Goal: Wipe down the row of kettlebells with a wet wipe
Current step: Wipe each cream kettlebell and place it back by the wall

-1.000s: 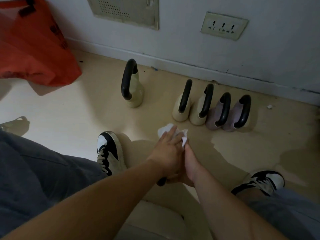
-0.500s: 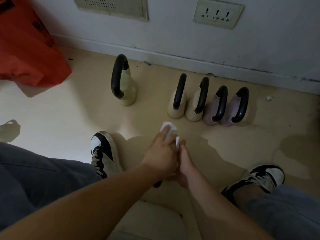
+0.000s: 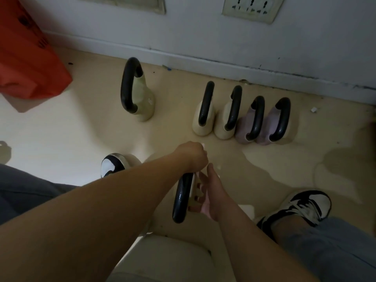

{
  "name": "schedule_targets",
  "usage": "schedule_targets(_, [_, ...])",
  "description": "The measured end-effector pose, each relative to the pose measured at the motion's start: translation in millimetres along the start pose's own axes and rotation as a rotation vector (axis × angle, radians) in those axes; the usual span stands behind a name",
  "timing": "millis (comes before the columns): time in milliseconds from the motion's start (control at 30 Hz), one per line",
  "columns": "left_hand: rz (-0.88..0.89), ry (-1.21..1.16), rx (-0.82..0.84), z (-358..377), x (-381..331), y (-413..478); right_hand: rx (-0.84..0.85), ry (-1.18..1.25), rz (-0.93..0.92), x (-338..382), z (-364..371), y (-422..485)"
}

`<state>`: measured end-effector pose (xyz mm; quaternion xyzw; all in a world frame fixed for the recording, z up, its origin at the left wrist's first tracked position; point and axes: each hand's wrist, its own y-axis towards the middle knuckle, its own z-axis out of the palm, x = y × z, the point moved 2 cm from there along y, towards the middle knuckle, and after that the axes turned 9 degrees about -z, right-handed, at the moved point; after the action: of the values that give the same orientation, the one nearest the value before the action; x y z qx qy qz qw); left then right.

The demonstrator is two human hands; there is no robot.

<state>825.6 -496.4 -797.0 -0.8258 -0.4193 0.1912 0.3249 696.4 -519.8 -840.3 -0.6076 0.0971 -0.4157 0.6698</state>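
Note:
A cream kettlebell with a black handle point(image 3: 180, 200) stands on the floor between my feet. My left hand point(image 3: 192, 156) is curled over the top end of its handle, and a white scrap of the wet wipe point(image 3: 202, 145) peeks out beyond the knuckles. My right hand point(image 3: 208, 193) cups the kettlebell's cream body from the right, fingers spread against it. Further back, a larger pale green kettlebell point(image 3: 143, 102) stands alone. Two cream kettlebells point(image 3: 204, 127) and two pink kettlebells point(image 3: 266, 127) stand in a tight row near the wall.
An orange bag point(image 3: 30, 64) lies at the back left. My shoes point(image 3: 113, 164) point(image 3: 303, 204) flank the near kettlebell. Wet patches point(image 3: 264, 171) darken the floor on the right. A wall socket point(image 3: 252, 9) sits above the skirting. A cream seat edge point(image 3: 173, 259) is below my arms.
The camera dipped and the near kettlebell's handle came into view. My left hand went from lying flat on the wipe to curling over the handle's top; my right hand slid down onto the body.

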Motion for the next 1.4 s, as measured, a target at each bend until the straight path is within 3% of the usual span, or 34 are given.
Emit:
schedule_targets(233, [0.323,0.152,-0.501,52.6,23.0,-100.5,0.014,-0.029,0.008,-4.1,7.8,5.0])
schedule_targets(333, [0.37,0.063,-0.359,91.8,32.9,-126.2,-0.035,-0.024,0.007,-6.5,11.6,3.9])
schedule_targets(400, [0.439,0.156,-0.346,100.1,36.4,-141.3,-0.053,-0.015,-0.017,-5.1,16.9,-4.7])
schedule_targets(467, [0.629,0.31,-0.343,101.8,42.8,-155.5,-0.079,-0.019,-0.054,-3.9,21.5,-12.5])
schedule_targets(533, [0.719,0.374,-0.235,105.2,59.2,-165.9,-0.121,-0.03,-0.081,-2.8,24.2,-18.5])
schedule_targets(633, [0.469,0.287,-0.134,108.7,89.2,-166.7,-0.148,-0.085,-0.097,-3.7,27.6,-21.4])
schedule_targets(767, [-0.339,-0.63,-0.121,85.0,99.0,-128.9,-0.163,-0.154,-0.067,-12.7,27.4,-21.6])
schedule_targets(833, [-0.533,-1.03,-0.042,82.4,79.3,-114.4,-0.142,-0.177,-0.046,-17.7,27.0,-22.1])
schedule_targets(933, [-0.609,-1.52,0.105,97.7,22.6,-135.6,-0.088,-0.15,-0.062,-19.8,23.8,-26.4])
schedule_targets(1067, [-0.703,-1.798,0.022,92.6,-6.8,-163.0,0.007,-0.169,-0.061,-17.0,15.5,-25.3])
schedule_targets(1133, [-0.757,-1.802,0.054,73.4,1.0,-154.6,0.05,-0.205,-0.047,-14.4,13.3,-23.2])
schedule_targets(1267, [-0.57,-1.693,0.031,52.3,13.6,-141.3,0.106,-0.262,-0.07,-12.0,8.1,-20.2])
schedule_targets(1400, [-0.542,-1.533,0.073,98.4,12.5,-154.0,0.086,-0.273,-0.053,-11.4,5.8,-15.7])
